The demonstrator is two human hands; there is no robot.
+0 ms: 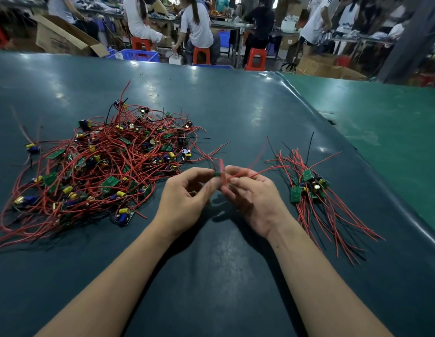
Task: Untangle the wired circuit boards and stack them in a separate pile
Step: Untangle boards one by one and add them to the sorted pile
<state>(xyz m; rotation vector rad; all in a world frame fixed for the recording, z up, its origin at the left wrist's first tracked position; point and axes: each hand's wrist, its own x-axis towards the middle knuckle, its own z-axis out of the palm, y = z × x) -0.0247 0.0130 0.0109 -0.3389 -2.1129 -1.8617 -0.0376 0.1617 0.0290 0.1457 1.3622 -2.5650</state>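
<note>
A big tangled heap (107,164) of small green circuit boards with red and black wires lies on the left of the dark mat. To the right sits a smaller, tidier pile (309,186) of boards with their wires trailing toward me. Between them, above the mat, my left hand (184,198) and my right hand (250,195) meet around one small green board (217,173). My left fingertips pinch the board. My right fingers pinch its red wires (257,172), which run off to the right. The board is blurred and mostly hidden by fingers.
The dark teal mat (211,263) covers the table; a brighter green surface (382,122) adjoins it at the right along a raised seam. Beyond the far edge, people sit on orange stools among cardboard boxes (63,37) and blue crates (138,54).
</note>
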